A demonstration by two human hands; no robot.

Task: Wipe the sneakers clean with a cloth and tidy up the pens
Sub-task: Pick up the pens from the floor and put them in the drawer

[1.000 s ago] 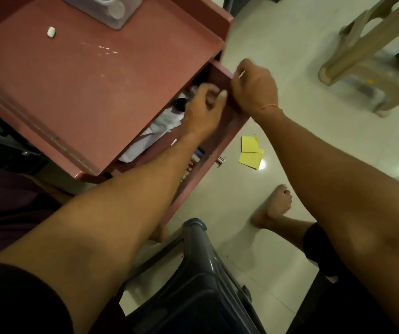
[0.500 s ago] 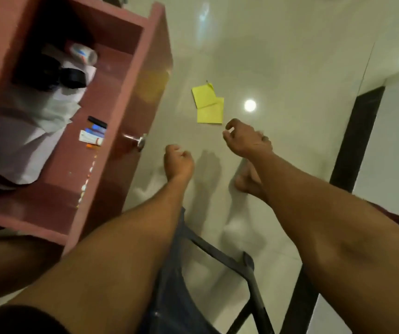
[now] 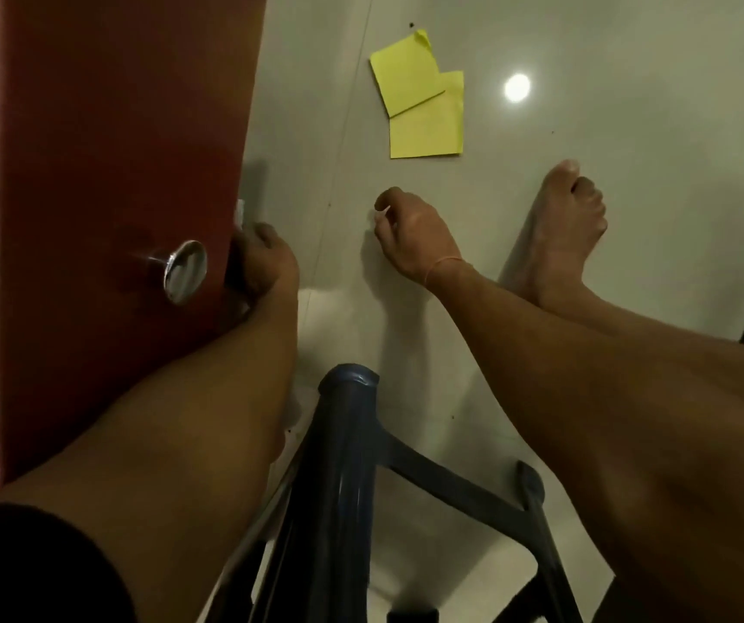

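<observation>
whitish sliver in curled right hand, left hand beside red drawer

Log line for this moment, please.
left hand: curled by red-brown drawer front, hold unclear | right hand: pinching small white object | two yellow paper notes: on pale tiled floor

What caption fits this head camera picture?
Left hand by a red, metal-knobbed drawer front; right hand curled above pale tiled floor.
</observation>
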